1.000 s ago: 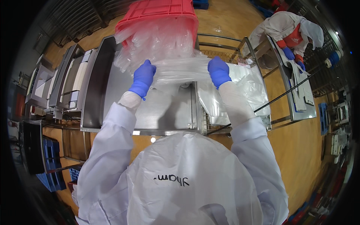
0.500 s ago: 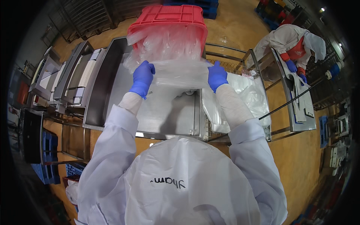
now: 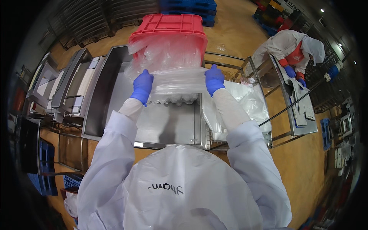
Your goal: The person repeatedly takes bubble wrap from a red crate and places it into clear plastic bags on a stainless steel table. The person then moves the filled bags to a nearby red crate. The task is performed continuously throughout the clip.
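Note:
My left hand [image 3: 142, 86] and my right hand [image 3: 214, 80], both in blue gloves, grip opposite ends of a bundle of clear plastic bags [image 3: 178, 80] stretched sideways between them. Just beyond is a red plastic crate [image 3: 166, 23], tipped toward me, with a mass of clear plastic [image 3: 166, 51] spilling from its mouth. The bundle hangs over a steel trough [image 3: 165, 124]; rounded, crinkled ends show along its lower edge. Beside my right forearm, flat clear plastic sheets or bags [image 3: 251, 101] lie on a wire rack [image 3: 234, 73].
At the right, a co-worker [image 3: 291, 50] in blue gloves bends over a steel table [image 3: 306, 128] with papers. A black rod [image 3: 283, 107] crosses diagonally there. Steel equipment with white panels [image 3: 76, 84] stands at the left. Blue pallets [image 3: 188, 7] sit behind the crate.
The crate, trough and both hands appear a little lower and further left than half a second ago. More rounded plastic ends now show below the bundle. Both hands keep their grip.

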The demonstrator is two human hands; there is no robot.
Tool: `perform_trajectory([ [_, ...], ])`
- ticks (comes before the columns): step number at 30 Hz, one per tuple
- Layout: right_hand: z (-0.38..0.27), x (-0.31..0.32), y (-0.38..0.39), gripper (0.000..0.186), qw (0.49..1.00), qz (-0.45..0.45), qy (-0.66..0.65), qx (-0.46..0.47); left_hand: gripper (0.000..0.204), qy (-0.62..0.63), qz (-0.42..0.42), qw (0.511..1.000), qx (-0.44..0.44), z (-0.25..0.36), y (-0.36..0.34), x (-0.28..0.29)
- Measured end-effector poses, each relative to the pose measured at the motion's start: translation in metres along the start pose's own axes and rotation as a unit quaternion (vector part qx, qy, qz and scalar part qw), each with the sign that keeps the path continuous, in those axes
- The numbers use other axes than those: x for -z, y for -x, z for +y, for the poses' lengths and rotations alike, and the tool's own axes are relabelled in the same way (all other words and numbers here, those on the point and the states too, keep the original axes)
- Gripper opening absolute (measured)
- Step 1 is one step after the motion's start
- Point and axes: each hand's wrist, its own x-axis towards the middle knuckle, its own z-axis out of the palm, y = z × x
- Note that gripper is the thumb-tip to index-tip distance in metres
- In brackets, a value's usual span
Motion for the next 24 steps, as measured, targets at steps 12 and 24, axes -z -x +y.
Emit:
perform_trajectory([
  [12, -0.001, -0.016, -0.009, 0.024, 0.996, 0.011, -0.071, -0.046, 0.025, -0.064, -0.024, 0.997, -0.035, -0.011, -0.023, 0.008],
  [24, 0.07, -0.042, 0.042, 0.017, 0.967, 0.2, -0.149, -0.045, 0.01, 0.113, 0.047, 0.972, -0.201, 0.007, 0.002, -0.034],
])
